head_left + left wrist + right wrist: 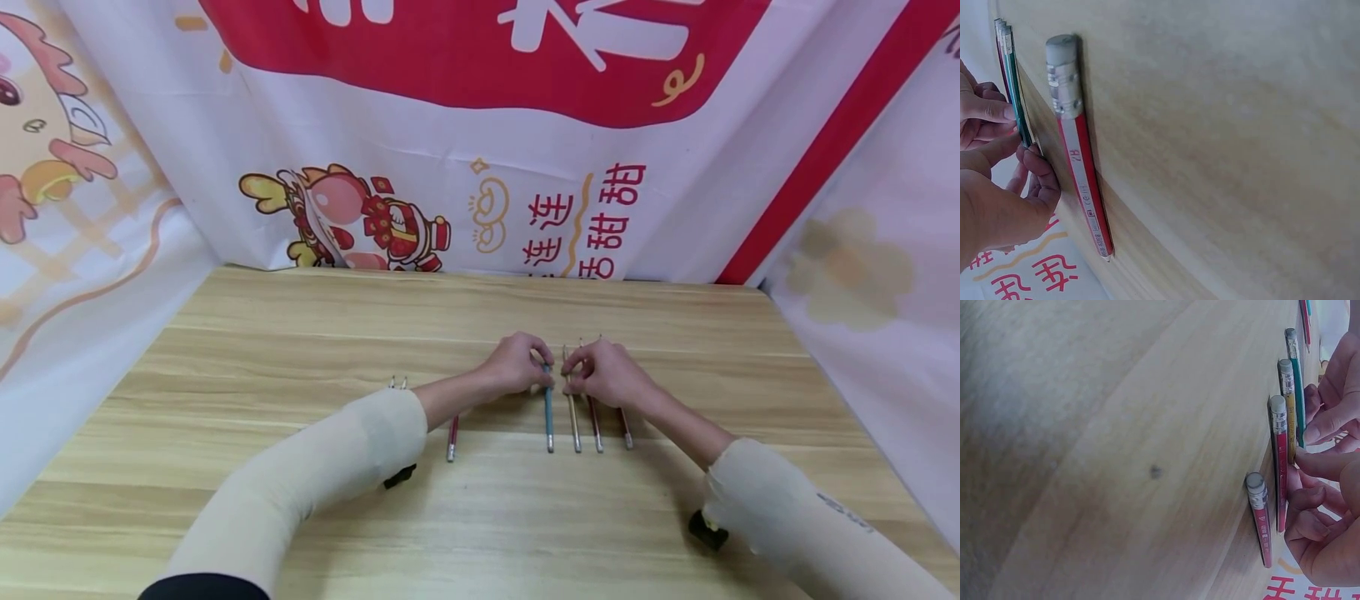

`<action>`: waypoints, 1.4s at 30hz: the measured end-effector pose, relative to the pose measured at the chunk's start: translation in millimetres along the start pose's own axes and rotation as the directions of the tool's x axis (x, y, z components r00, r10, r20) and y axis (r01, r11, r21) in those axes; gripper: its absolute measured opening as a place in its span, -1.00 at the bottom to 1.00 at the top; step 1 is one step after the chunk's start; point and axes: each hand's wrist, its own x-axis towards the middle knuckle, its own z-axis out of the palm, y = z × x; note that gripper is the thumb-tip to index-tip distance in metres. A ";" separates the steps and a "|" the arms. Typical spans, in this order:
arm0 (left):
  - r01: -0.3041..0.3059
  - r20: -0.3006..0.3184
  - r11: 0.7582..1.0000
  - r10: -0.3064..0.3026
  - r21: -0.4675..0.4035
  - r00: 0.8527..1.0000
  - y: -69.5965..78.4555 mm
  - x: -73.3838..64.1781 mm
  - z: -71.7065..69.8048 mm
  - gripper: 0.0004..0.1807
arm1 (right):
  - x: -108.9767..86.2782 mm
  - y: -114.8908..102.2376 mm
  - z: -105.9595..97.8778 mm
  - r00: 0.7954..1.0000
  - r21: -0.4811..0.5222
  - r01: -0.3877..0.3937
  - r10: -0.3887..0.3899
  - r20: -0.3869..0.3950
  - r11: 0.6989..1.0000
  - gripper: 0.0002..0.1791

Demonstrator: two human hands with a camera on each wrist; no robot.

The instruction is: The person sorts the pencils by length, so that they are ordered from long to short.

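Near the middle of the table, my left hand (516,367) pinches the far part of a teal pencil (549,421) between thumb and fingers. Just to its right, my right hand (611,377) pinches a yellow pencil (575,427) in the same way. Both pencils lie with their eraser ends toward me, side by side with a small gap. Beneath the right hand are a red pencil (1280,456) and, further right, a second red pencil (1262,528), partly covered in the head view. A red-and-silver 2B pencil (1084,165) lies apart, left of the teal one.
Two pencil tips (397,382) show past the left sleeve (375,433), which hides the rest of them. The wooden table (495,517) meets a printed cloth (420,117) along its back edge. Cloth also hangs at both sides.
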 end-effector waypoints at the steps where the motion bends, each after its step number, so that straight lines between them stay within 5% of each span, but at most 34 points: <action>1: -0.003 -0.003 1.000 0.003 0.006 1.000 0.1 0.2 0.1 -0.73 | 0.1 0.1 0.1 1.000 -0.001 0.001 -0.001 0.000 1.000 -0.77; 10: -0.026 -0.003 0.996 0.027 0.083 1.000 -0.5 2.9 0.5 -0.76 | 1.5 1.4 1.2 1.000 -0.001 0.000 0.000 0.002 1.000 -0.77; 33: -0.023 0.045 0.998 0.020 0.065 0.999 2.1 -3.9 -3.9 -0.69 | 2.6 -0.3 -1.5 1.000 -0.005 0.005 -0.005 0.023 1.000 -0.79; 42: -0.045 0.082 0.992 0.036 0.116 0.996 3.2 -8.8 -21.9 -0.64 | 1.7 -4.3 -3.4 0.999 0.011 0.032 -0.032 0.003 0.999 -0.81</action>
